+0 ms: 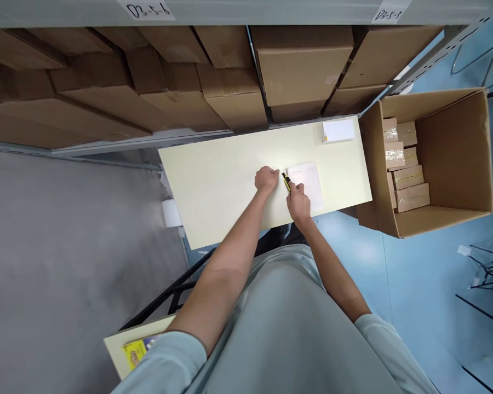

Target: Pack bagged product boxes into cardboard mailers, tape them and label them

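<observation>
My right hand (298, 203) is wrapped around a slim yellow and black tool that looks like a utility knife (286, 181), its front end pointing up and left. Just left of it, my left hand (266, 179) is closed over the cream tabletop (222, 186), thumb side toward the tool. Whatever its curled fingers hold, if anything, is hidden. A white sheet or pad of paper (310, 183) lies flat beside my right hand, partly behind it. Farther back on the same top rests a small white box (338, 131).
An open carton (454, 158) with several small brown boxes (408, 176) stands right of the table. Larger cartons (304, 71) fill the shelf behind, under a grey beam (271, 13). At lower left, a second cream surface (121, 350) bears a yellow package (135, 352).
</observation>
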`<control>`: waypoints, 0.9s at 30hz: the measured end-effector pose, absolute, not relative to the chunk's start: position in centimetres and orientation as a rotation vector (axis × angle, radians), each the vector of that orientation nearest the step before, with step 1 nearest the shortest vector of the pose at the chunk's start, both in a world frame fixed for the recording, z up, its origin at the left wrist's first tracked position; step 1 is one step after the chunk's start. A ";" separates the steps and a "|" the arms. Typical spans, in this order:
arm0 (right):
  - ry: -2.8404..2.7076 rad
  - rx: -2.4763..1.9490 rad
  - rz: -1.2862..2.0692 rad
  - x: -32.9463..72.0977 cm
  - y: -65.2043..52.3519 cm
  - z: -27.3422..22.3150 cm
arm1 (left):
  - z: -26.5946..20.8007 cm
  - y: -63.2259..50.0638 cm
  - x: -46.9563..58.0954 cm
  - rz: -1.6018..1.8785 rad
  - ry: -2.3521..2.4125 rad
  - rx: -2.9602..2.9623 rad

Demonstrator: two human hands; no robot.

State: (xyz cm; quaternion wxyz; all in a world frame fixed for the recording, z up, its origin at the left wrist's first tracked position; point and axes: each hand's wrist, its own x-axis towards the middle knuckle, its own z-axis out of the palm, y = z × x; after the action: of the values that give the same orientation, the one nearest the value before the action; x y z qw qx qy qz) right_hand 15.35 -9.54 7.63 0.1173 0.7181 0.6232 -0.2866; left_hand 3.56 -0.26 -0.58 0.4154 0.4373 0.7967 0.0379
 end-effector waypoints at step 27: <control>1.895 1.956 -0.671 17.7 -17.6 5.1 | -0.3 -0.7 3.7 0.079 1.997 1.163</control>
State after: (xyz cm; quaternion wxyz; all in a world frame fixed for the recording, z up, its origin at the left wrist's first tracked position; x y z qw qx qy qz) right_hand 17.66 -17.62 5.06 0.1677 0.6874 0.6661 -0.2357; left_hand 3.72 -0.67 -0.30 0.4028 0.4604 0.7905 0.0311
